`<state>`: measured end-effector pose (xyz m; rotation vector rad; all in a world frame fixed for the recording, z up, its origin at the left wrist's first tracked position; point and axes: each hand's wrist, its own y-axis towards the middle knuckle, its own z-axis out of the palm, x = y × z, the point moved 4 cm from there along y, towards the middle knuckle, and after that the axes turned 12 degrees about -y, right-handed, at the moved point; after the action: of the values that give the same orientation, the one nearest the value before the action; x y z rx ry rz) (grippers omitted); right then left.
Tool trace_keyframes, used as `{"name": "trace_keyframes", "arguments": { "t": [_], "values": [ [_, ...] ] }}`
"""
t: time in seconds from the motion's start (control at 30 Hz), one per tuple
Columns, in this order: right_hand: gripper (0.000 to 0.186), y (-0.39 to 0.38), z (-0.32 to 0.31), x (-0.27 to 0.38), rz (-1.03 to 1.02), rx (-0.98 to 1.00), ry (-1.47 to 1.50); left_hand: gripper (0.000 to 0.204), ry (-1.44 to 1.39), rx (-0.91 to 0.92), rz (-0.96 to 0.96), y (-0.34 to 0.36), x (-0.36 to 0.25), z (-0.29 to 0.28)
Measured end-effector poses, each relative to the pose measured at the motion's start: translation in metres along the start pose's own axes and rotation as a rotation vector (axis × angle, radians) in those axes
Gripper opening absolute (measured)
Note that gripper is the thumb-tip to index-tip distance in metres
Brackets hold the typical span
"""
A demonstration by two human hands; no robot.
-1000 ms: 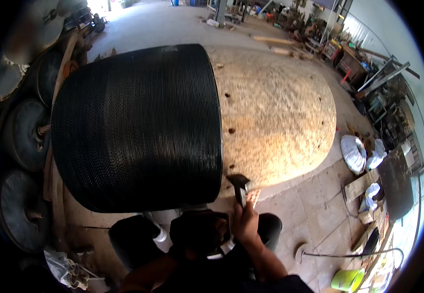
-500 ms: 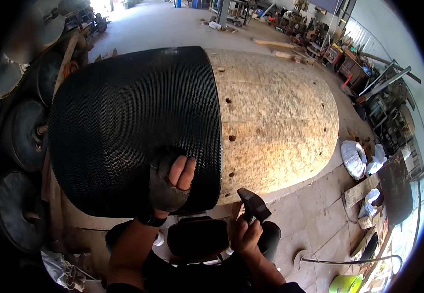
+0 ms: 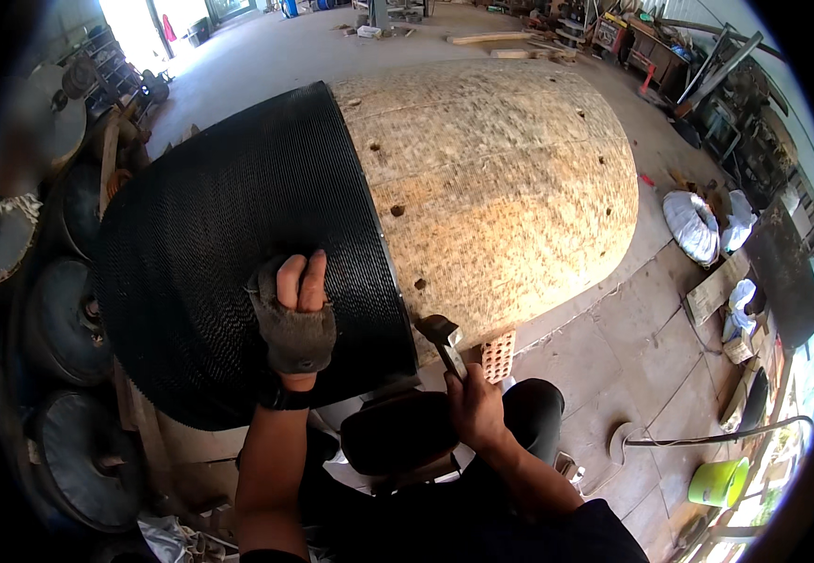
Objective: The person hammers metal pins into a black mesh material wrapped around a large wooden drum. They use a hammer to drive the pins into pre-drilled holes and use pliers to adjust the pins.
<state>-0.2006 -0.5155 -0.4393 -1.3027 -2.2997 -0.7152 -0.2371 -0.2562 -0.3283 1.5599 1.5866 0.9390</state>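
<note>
A large barrel-shaped wooden drum lies on its side before me, its tan, rough surface pierced by several dark holes. Over its left part runs a black, finely ridged covering, which ends in a straight edge across the drum. My left hand, in a dark glove with two fingertips bare, rests on this covering with those fingers stretched out; the other fingers are hard to make out. My bare right hand grips a hammer. The hammer's head is at the lower drum, just right of the covering's edge; whether it touches is unclear.
Dark round discs with short shafts line the left side. A perforated brick sits under the drum's near side. To the right are a white wrapped ring, a board, a curved hose and a green bucket.
The hammer has moved from over the floor beside the drum to its lower surface by the covering's edge. The view has shifted, and my left hand remains on the covering.
</note>
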Motion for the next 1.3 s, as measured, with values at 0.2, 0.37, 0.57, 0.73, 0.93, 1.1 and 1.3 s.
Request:
{"name": "trace_keyframes", "arguments": {
  "t": [0.2, 0.37, 0.57, 0.73, 0.93, 1.1, 1.3],
  "values": [
    [0.023, -0.033, 0.002, -0.023, 0.049, 0.001, 0.102, 0.051, -0.211, 0.05, -0.166, -0.027, -0.059, -0.009],
    [0.023, -0.037, 0.005, -0.035, 0.06, 0.053, 0.125, 0.051, -0.583, 0.073, -0.312, -0.069, -0.112, 0.012],
    [0.021, -0.04, 0.004, -0.034, 0.029, 0.043, 0.14, 0.057, -0.541, 0.215, -0.337, -0.068, -0.117, 0.015],
    [0.02, -0.039, 0.002, -0.025, -0.031, 0.009, 0.171, 0.065, -0.634, 0.18, -0.428, -0.06, -0.12, 0.021],
    [0.022, -0.034, -0.006, -0.012, -0.094, -0.058, 0.124, 0.068, -0.513, 0.05, -0.321, -0.059, -0.122, 0.029],
    [0.023, -0.033, -0.013, -0.008, -0.077, -0.072, 0.145, 0.07, -0.453, 0.069, -0.333, -0.062, -0.123, 0.031],
    [0.021, -0.037, -0.017, -0.012, -0.074, -0.064, 0.171, 0.07, -0.407, 0.102, -0.342, -0.072, -0.141, 0.002]
  ]
}}
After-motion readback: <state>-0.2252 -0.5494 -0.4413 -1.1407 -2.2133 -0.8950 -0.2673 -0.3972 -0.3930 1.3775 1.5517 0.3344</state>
